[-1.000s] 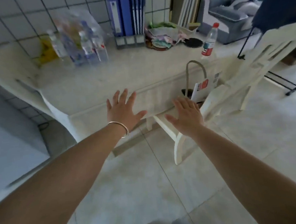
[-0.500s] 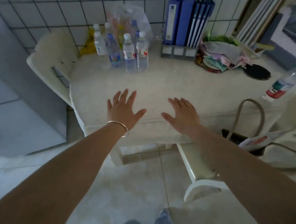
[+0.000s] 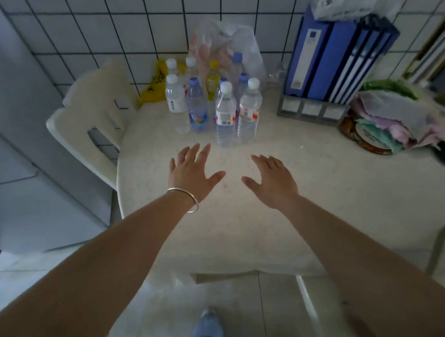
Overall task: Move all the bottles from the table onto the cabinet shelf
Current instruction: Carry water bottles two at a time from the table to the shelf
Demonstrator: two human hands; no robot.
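Several plastic water bottles stand in a cluster at the back left of the white table (image 3: 246, 232). Nearest me are two clear ones with white caps and red labels (image 3: 225, 116) (image 3: 249, 112). A blue-capped bottle (image 3: 197, 106) and a white-capped bottle (image 3: 176, 99) stand left of them, and a yellow bottle (image 3: 213, 80) is behind. My left hand (image 3: 193, 172), with a bracelet at the wrist, hovers flat with spread fingers just short of the cluster. My right hand (image 3: 274, 180) hovers flat beside it. Neither holds anything.
A white chair (image 3: 93, 124) stands at the table's left side, with a grey cabinet (image 3: 14, 155) beyond it. Blue binders (image 3: 339, 57) in a rack and a pile of cloths (image 3: 388, 127) are at the back right. A clear plastic bag (image 3: 234, 45) leans behind the bottles.
The view has swung left and closer to the table. Both hands, still flat and empty, now reach over the tabletop near the bottles.
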